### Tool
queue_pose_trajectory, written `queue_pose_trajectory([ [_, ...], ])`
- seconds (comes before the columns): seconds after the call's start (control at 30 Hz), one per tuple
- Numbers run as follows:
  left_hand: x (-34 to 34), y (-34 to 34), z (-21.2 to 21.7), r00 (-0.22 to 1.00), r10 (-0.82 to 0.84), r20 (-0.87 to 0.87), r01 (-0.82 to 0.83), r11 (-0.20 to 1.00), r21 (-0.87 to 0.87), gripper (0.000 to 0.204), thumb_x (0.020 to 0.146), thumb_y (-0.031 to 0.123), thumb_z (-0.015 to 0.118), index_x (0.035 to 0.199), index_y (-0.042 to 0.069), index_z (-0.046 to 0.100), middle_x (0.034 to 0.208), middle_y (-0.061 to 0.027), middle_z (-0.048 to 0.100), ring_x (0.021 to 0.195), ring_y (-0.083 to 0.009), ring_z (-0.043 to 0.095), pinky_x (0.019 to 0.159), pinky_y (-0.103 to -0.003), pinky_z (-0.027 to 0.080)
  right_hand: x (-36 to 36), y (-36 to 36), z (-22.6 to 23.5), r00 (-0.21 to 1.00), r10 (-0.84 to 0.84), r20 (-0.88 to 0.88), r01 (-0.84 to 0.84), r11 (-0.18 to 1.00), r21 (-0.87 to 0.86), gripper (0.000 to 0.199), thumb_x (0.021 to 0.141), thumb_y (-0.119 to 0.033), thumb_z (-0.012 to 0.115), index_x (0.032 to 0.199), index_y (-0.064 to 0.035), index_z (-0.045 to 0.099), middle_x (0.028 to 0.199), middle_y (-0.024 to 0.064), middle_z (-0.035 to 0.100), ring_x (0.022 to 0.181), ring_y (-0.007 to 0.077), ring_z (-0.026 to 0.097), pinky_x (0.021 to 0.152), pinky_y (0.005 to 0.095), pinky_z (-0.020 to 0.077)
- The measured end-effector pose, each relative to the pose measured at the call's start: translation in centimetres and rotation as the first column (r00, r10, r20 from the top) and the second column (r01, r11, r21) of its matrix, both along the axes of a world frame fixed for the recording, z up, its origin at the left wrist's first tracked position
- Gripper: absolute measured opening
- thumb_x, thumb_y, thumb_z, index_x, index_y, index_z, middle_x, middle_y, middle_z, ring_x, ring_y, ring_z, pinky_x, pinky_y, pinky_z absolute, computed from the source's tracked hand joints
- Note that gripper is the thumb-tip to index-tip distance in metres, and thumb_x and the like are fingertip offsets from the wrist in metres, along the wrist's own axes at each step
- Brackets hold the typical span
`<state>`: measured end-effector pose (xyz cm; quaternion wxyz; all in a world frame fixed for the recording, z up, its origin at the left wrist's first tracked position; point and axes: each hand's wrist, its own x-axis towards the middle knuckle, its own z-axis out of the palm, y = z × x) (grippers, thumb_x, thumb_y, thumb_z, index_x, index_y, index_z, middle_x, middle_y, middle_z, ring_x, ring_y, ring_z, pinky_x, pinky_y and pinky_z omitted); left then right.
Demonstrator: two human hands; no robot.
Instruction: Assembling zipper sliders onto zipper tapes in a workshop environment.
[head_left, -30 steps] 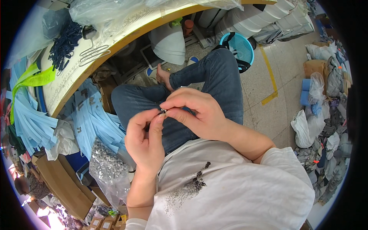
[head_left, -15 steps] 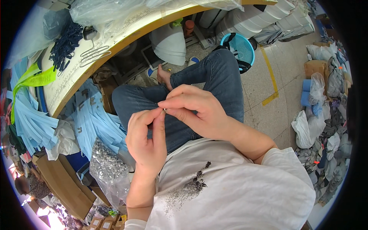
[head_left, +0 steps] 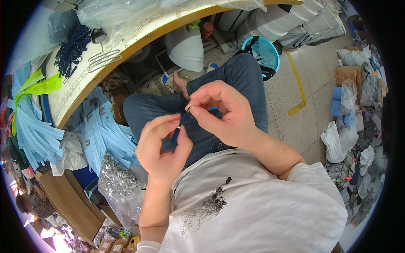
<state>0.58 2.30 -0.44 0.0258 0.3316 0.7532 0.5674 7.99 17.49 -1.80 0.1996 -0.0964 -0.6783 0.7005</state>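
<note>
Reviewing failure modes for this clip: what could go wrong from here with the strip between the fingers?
1. The left hand pinches a small silver metal piece on the thin dark blue strip with fingertips only; it could slip and drop onto the blue jeans or floor.
2. The right hand holds the strip's upper end just as lightly, so a tug might pull it free.
3. The clear plastic bag of small silver metal parts sits at the knee and could spill if bumped.

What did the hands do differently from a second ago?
The right hand has drawn up and away from the left hand, so a short dark blue strip with a small silver piece now shows stretched between their fingertips; earlier the fingertips were bunched together over it. Both hands keep their pinch. The bag of small metal parts and blue fabric pile stayed put.
</note>
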Motion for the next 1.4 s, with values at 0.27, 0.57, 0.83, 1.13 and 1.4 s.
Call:
queue_pose_trajectory([
  [0.27,-0.1,-1.0,0.0,0.890,-0.211,0.405,0.120,0.964,0.238,0.026,0.072,-0.015,0.068,0.095,-0.005,0.064,0.097,-0.0116,0.063,0.080,-0.0118,0.057,0.070,-0.022,0.045,0.2,-0.2,-0.4,0.996,0.077,0.033,-0.071,0.985,-0.158,0.018,0.091,0.002,0.058,0.108,-0.0024,0.053,0.096,0.0028,0.058,0.088,0.0073,0.058,0.078,0.0226,0.0480],
  [0.57,-0.2,-1.3,-0.7,0.891,-0.092,0.446,0.063,0.995,0.079,0.028,0.072,-0.014,0.071,0.097,-0.003,0.067,0.086,-0.0052,0.060,0.070,-0.0080,0.051,0.061,-0.020,0.042,0.4,0.0,0.3,0.987,0.152,-0.056,-0.153,0.988,-0.005,0.022,0.087,0.001,0.064,0.107,-0.0019,0.056,0.097,0.0054,0.059,0.084,0.0099,0.059,0.076,0.0241,0.0489],
  [0.83,-0.4,-1.8,-1.0,0.894,-0.071,0.443,0.056,0.997,0.048,0.022,0.071,-0.008,0.075,0.090,-0.001,0.068,0.079,-0.0031,0.059,0.065,-0.0072,0.049,0.057,-0.020,0.039,0.2,0.3,0.4,0.973,0.199,-0.117,-0.169,0.960,0.225,0.026,0.080,0.002,0.069,0.104,-0.0008,0.060,0.090,0.0076,0.063,0.081,0.0128,0.061,0.070,0.0247,0.0497],
  [1.13,0.0,-1.4,-0.5,0.843,-0.158,0.514,0.097,0.985,0.144,0.019,0.076,-0.007,0.074,0.093,-0.003,0.066,0.085,-0.0047,0.061,0.067,-0.0072,0.051,0.061,-0.019,0.041,0.5,-0.2,0.3,0.992,0.114,-0.060,-0.106,0.987,0.123,0.027,0.080,0.005,0.070,0.104,-0.0012,0.060,0.093,0.0071,0.061,0.082,0.0119,0.061,0.071,0.0239,0.0496],
  [1.4,0.3,-2.3,-1.0,0.769,-0.179,0.614,0.082,0.980,0.183,0.019,0.083,-0.010,0.067,0.101,-0.005,0.064,0.090,-0.0073,0.065,0.075,-0.0073,0.060,0.064,-0.018,0.045,0.7,-0.1,0.0,0.989,0.134,-0.068,-0.141,0.983,-0.116,0.025,0.081,0.007,0.068,0.103,-0.0002,0.060,0.097,0.0072,0.060,0.085,0.0128,0.062,0.072,0.0242,0.0504],
])
